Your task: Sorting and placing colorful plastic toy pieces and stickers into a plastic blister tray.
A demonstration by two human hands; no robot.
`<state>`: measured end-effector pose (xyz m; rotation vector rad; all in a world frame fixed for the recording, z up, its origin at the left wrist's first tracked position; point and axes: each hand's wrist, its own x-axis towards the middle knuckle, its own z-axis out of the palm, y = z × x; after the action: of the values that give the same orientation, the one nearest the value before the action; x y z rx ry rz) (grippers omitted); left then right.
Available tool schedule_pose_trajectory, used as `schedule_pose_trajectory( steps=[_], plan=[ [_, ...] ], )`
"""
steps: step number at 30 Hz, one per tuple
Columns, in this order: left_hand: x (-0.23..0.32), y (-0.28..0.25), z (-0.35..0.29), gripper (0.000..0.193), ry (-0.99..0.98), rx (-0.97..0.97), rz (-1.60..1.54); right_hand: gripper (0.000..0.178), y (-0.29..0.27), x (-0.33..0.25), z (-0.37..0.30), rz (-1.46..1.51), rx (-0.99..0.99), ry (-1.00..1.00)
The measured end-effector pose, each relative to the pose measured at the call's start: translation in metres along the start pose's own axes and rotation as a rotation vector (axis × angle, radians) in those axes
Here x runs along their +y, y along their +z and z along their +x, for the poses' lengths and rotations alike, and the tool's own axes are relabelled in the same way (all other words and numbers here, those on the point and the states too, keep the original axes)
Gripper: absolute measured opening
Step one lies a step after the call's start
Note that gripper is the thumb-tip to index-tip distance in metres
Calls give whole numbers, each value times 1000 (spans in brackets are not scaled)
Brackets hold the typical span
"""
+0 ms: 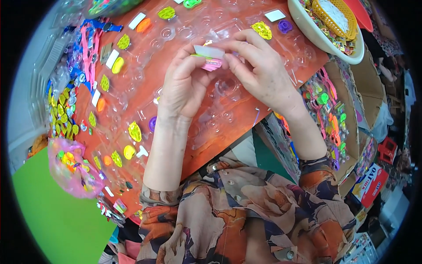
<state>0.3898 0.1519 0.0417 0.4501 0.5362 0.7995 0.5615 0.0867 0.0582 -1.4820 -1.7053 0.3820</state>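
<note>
The left grip [187, 68] and right grip [259, 66] pinch a small pink-and-white piece [212, 64] above the red tabletop's [206, 147] far middle, seemingly folding or opening it, which likely calls for steady pressure.

Pink-and-white packet [212, 65] partly hidden by the left hand [185, 81], its print too small to read, purple piece [152, 124] partly behind the left forearm [167, 152], pale basin [298, 21] and green container [115, 7] cut off above, patterned shirt [246, 200] cut off below.
</note>
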Motion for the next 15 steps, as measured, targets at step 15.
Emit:
schedule_pose_trajectory(
  steps=[15],
  plan=[
    [4, -9, -41, 51, 60, 129, 130, 18, -19, 55, 14, -89, 322, 161]
  ],
)
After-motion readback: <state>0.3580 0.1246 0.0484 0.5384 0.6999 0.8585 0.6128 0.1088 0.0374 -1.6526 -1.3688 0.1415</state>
